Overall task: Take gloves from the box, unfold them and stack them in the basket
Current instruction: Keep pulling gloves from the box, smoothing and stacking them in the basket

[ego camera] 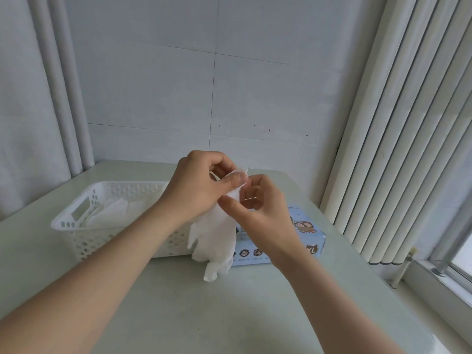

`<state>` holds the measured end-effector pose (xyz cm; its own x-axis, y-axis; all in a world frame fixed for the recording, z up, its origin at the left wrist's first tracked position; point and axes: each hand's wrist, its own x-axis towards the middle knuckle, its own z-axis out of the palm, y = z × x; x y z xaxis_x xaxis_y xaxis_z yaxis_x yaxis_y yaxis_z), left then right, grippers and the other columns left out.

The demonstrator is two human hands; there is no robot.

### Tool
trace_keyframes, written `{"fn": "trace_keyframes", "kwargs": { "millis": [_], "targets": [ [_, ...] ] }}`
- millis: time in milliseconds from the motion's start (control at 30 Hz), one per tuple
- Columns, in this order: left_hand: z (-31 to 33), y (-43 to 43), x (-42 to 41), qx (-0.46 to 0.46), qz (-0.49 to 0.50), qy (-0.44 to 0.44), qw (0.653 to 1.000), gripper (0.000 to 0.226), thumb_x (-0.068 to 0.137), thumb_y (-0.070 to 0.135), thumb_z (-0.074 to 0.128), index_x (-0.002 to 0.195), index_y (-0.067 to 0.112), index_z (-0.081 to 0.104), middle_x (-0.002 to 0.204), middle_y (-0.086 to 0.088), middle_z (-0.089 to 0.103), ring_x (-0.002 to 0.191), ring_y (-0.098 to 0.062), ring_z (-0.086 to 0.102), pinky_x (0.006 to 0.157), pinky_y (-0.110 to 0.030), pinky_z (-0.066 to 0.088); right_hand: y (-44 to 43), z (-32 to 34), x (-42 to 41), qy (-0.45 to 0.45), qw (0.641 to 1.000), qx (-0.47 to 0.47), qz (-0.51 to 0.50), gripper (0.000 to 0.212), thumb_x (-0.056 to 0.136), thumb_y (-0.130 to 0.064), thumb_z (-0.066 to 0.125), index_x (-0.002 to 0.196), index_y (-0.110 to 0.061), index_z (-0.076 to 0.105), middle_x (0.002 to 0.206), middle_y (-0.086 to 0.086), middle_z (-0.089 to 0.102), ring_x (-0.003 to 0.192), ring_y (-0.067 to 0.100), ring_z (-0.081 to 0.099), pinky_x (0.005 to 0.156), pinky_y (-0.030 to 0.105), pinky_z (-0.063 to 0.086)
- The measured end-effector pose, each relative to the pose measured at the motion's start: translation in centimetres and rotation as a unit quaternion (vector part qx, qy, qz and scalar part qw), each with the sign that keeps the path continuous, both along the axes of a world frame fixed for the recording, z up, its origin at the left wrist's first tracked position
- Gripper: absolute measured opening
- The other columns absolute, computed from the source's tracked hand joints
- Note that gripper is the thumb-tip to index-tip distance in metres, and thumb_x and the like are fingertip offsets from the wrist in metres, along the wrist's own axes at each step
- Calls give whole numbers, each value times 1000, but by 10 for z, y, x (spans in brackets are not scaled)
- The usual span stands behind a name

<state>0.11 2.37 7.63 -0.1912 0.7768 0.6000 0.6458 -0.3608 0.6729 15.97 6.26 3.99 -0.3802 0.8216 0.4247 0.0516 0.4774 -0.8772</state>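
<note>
A thin white glove (pixel 215 241) hangs in the air above the table, its fingers pointing down. My left hand (pixel 196 185) pinches its upper edge between thumb and forefinger. My right hand (pixel 258 213) grips the same edge just to the right, thumb against the glove. Behind my left forearm stands the white perforated basket (pixel 76 218), with flat white gloves (pixel 112 210) lying inside. The light blue glove box (pixel 309 238) lies to the right of the basket, mostly hidden behind my right hand and the hanging glove.
The pale green table (pixel 204 310) runs to a white wall at the back. White vertical blinds (pixel 398 139) and a window sill (pixel 439 284) stand close on the right. A curtain (pixel 30 111) hangs at the left.
</note>
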Motion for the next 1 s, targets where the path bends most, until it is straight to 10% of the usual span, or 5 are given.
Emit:
{"fn": "trace_keyframes", "kwargs": {
  "millis": [200,367,567,800,1000],
  "targets": [
    [10,-8,1,1,-23,35,999,17,86,42,84,81,26,81,80,14,77,64,2,66,66,-16,48,6,2,0,41,998,-49,26,16,97,-20,69,97,-4,73,95,18,78,96,40,73,85,51,61],
    [11,-6,-1,-1,-12,46,999,16,92,43,78,88,27,81,85,20,76,86,-4,72,84,-33,59,8,7,5,83,987,-131,44,26,102,-6,49,102,3,74,96,21,78,94,39,76,79,40,64],
    [8,-2,-2,16,16,52,998,17,90,45,79,88,29,81,83,17,77,84,-4,72,74,-22,55,1,8,5,-2,995,-64,80,13,95,-10,66,106,-8,72,92,8,79,84,24,76,72,39,61],
    [5,4,-17,50,84,74,992,24,100,40,69,91,19,76,74,11,74,72,-2,66,65,-13,45,4,8,8,-110,992,-60,2,24,76,-5,52,71,8,33,70,9,27,68,27,23,59,37,18],
    [11,4,-38,43,149,61,986,27,108,35,55,95,13,65,72,0,67,70,-11,61,63,-15,41,18,7,12,-49,985,-163,17,43,72,-27,67,83,11,50,75,12,48,69,27,45,70,40,36]
  ]
}}
